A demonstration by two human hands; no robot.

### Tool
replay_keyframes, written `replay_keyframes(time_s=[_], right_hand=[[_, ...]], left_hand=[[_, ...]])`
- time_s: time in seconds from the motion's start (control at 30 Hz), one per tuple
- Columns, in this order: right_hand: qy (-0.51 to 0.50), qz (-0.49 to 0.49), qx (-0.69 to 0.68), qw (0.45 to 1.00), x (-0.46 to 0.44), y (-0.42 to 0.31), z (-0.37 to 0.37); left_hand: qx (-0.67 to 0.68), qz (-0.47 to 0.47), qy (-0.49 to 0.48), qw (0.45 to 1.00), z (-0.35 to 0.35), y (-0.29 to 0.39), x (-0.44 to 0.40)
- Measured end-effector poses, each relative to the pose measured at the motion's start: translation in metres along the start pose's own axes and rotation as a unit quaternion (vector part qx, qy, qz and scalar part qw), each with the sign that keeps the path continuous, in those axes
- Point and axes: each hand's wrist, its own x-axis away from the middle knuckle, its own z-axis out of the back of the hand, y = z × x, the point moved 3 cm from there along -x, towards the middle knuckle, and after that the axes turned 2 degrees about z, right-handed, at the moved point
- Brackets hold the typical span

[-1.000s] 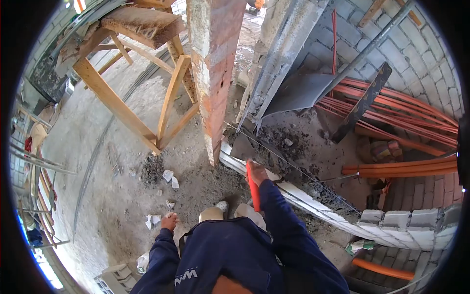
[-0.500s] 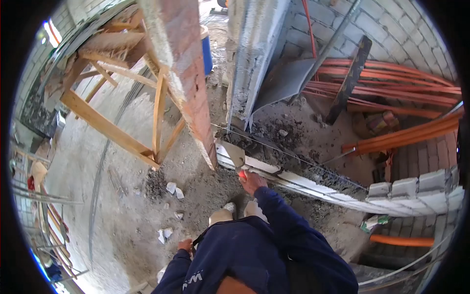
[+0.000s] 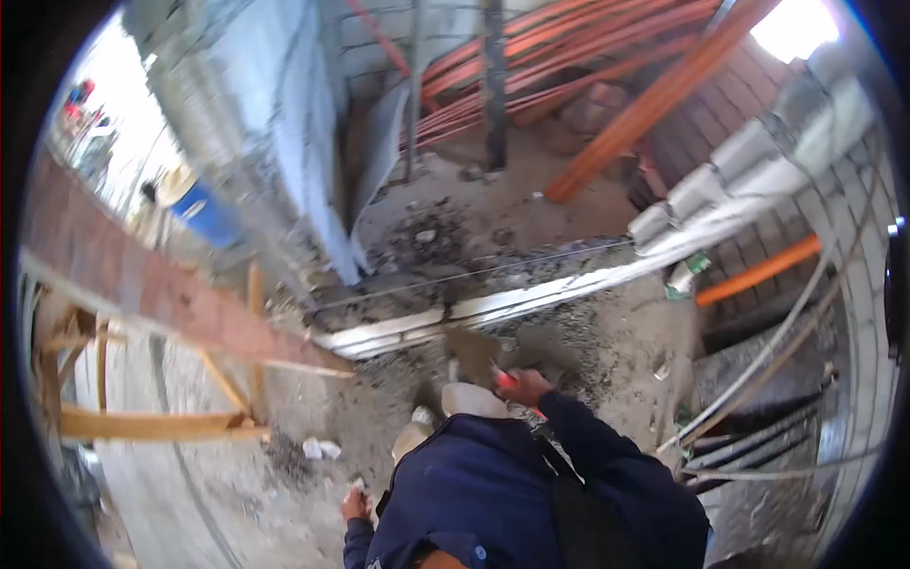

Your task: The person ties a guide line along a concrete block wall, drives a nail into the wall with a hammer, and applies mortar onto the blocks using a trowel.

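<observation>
My right hand is closed round the red handle of a trowel, whose grey blade lies over the ground just in front of my knee, on the near side of a low block wall. A string runs along the top of that wall, with dark mortar behind it. Low at my left side, my left hand hangs near the dusty floor; its fingers are small and blurred.
A wooden plank slants in from the left, near a timber trestle. Behind stand a concrete column and a blue bucket. Orange pipes lean beyond the wall. Loose cables hang at the right.
The view has swung to the right. The trowel has come away from the wall face back towards my body, still in my right hand. My left hand stays low at my side.
</observation>
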Motion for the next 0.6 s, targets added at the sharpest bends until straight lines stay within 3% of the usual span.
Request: replay_keyframes(time_s=[0.07,0.13,0.2,0.27,0.3,0.33,0.37,0.4,0.43,0.47,0.5,0.57,0.6], right_hand=[[0.041,-0.042,0.013,0.998,0.04,0.06,-0.005],[0.09,-0.163,-0.078,0.979,0.077,0.138,-0.031],[0.102,-0.278,-0.152,0.943,0.114,0.162,-0.032],[0.073,-0.371,-0.2,0.904,0.145,0.131,0.007],[0.193,-0.191,0.041,0.962,0.152,0.124,0.017],[0.301,0.027,0.274,0.913,0.162,0.122,0.007],[0.285,-0.044,0.082,0.954,0.157,0.113,0.022],[0.305,-0.114,-0.162,0.932,0.155,0.103,0.036],[0.349,-0.181,-0.34,0.854,0.154,0.092,0.05],[0.339,-0.168,-0.325,0.867,0.147,0.092,0.062],[0.333,-0.161,-0.311,0.876,0.138,0.102,0.07],[0.441,-0.13,-0.146,0.876,0.109,0.097,0.107],[0.494,-0.12,-0.061,0.859,0.103,0.091,0.128]], left_hand=[[-0.109,-0.026,-0.034,0.993,-0.02,0.026,-0.022],[-0.225,-0.078,-0.092,0.967,-0.043,0.078,-0.023],[-0.336,-0.178,-0.178,0.908,-0.088,0.167,-0.012],[-0.442,-0.205,-0.21,0.847,-0.144,0.288,0.048],[-0.423,-0.305,-0.229,0.821,-0.169,0.331,0.07],[-0.398,-0.404,-0.228,0.791,-0.187,0.376,0.094],[-0.343,-0.341,-0.297,0.823,-0.208,0.426,0.143],[-0.391,-0.401,-0.279,0.78,-0.219,0.465,0.171],[-0.334,-0.589,-0.285,0.679,-0.227,0.492,0.179],[-0.234,-0.619,-0.281,0.695,-0.235,0.519,0.197],[-0.255,-0.701,-0.167,0.644,-0.241,0.546,0.209],[-0.197,-0.795,0.008,0.573,-0.243,0.602,0.232],[-0.136,-0.784,0.063,0.602,-0.241,0.628,0.241]])
